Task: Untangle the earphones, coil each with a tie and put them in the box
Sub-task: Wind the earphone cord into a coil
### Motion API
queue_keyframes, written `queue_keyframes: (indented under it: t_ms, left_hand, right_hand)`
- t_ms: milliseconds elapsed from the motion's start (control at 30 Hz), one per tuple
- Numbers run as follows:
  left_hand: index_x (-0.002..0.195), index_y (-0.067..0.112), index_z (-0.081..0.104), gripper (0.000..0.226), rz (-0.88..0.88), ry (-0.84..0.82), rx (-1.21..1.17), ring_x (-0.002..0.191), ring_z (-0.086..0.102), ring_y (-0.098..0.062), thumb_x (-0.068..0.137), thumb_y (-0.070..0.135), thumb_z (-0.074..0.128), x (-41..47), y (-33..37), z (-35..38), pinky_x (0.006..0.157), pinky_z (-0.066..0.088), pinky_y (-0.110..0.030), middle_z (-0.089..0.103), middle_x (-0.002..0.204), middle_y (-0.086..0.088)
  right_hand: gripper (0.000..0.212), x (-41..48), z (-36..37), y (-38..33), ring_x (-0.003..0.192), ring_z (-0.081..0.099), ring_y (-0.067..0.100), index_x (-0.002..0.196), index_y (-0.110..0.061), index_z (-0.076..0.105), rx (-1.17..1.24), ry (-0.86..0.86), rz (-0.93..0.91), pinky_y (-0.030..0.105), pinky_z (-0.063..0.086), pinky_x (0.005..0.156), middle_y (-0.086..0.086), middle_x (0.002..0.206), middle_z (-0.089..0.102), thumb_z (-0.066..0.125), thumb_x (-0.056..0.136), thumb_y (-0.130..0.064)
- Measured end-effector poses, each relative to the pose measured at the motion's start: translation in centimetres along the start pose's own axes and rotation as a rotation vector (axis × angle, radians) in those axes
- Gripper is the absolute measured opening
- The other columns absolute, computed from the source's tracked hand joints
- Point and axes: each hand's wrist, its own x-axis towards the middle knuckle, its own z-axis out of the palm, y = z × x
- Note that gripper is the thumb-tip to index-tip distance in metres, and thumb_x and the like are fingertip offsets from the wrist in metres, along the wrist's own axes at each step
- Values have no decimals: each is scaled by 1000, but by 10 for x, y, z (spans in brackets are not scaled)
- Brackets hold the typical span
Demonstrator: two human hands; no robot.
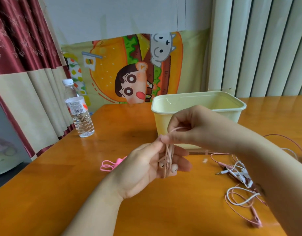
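Note:
My left hand [146, 166] holds a bundle of pale pink earphones [167, 160] across its palm, with two earbuds hanging by the fingers. Just above it, my right hand [189, 128] pinches a loop of the same pink cord against my left thumb. A pale yellow box [232, 103] stands open behind my hands. Pink ties [109, 165] lie on the table left of my left hand. A tangle of white and pink earphones [238, 174] lies at the right, partly hidden by my right forearm.
A water bottle [79, 113] stands at the table's back left corner. The orange wooden table [78, 184] ends at the left against a curtain. A cartoon cloth hangs behind the box. A small white scrap [205, 160] lies right of my hands.

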Motion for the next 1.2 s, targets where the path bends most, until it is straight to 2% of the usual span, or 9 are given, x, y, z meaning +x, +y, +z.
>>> queue_keyframes:
  t_ms: [100,300,400,467,600,800,900,1033,1200]
  left_hand:
    - [91,12,74,48,55,-72,-221,98,67,-28,90,43,38,-1,2,-5,97,46,-49,69,81,-10]
    - [115,-7,53,40,206,-199,-613,106,58,-34,104,25,32,3,8,-15,109,23,-61,60,94,-19]
    - [111,-6,57,36,256,-98,-762,101,61,-34,101,23,39,4,15,-21,105,32,-60,62,90,-19]
    - [99,2,63,28,273,49,-880,84,69,-26,91,25,50,6,16,-21,87,50,-57,64,76,-8]
    - [102,12,60,34,345,379,-700,79,71,-16,90,37,40,9,19,-17,75,58,-49,66,72,2]
    - [107,9,60,41,271,344,-180,74,67,-10,92,38,34,7,6,-12,67,54,-26,66,73,0]
    - [107,11,62,46,194,284,-5,76,64,-9,88,43,35,6,1,-11,69,52,-25,68,82,0]
    - [105,9,63,54,82,211,173,91,69,-15,87,51,33,3,-1,-5,96,49,-45,70,84,0]
    - [110,6,59,56,-11,101,-6,71,64,-14,86,49,35,3,1,1,92,51,-47,56,65,-1]
  right_hand:
    - [38,5,3,18,47,33,6,70,-11,63,261,84,42,17,29,46,-9,50,41,70,64,-48]
    - [28,5,30,23,49,24,9,63,-20,63,539,-73,109,20,21,47,2,56,30,56,81,-39]
    - [37,7,37,18,51,28,10,74,-5,60,345,-90,112,21,26,49,6,59,35,50,93,-35]
    - [37,7,40,13,51,32,9,83,-5,65,155,-111,106,23,29,50,1,59,40,48,96,-35]
    - [28,3,42,1,64,51,19,104,-11,69,-161,-182,89,27,39,58,11,77,62,46,98,-27]
    - [31,-3,31,-11,56,41,18,73,-6,60,-439,-134,35,38,42,61,12,70,59,51,96,-25]
    - [25,-4,27,-13,58,51,15,76,-13,68,-505,-74,-15,34,44,63,4,69,63,56,92,-26]
    - [10,-3,20,-13,66,61,7,83,-22,72,-428,29,-18,18,48,60,-9,73,68,64,87,-26]
    - [9,0,15,-1,63,66,9,79,-17,70,-81,45,23,23,54,64,-1,67,71,71,83,-26]
